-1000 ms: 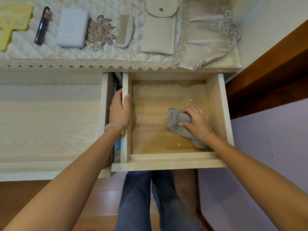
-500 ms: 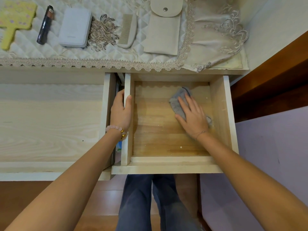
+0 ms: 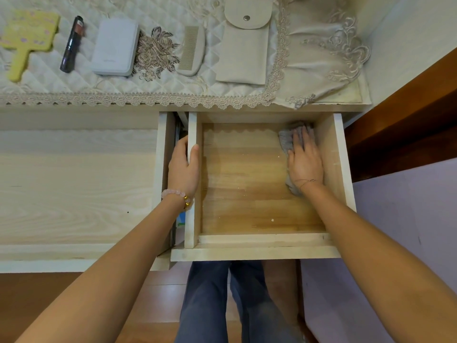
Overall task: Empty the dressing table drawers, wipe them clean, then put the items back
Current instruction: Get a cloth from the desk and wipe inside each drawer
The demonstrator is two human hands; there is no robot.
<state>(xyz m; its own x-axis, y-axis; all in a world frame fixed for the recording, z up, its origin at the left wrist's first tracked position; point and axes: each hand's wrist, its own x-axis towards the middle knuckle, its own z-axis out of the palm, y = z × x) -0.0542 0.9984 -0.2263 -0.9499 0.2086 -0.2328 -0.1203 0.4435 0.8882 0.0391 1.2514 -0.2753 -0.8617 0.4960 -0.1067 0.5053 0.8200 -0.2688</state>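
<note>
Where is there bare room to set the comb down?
The floor of the small drawer, between its left wall and the cloth at its right. The wide left drawer is bare too. Crowded: the mat, with mirror, tube, box, comb and pouch.

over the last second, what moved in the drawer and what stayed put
The right hand slid the grey cloth from near the front of the drawer into its far right corner, fingers flat on it. The left hand kept gripping the drawer's left wall; hand mirror, comb and pouch on top stayed put.
</note>
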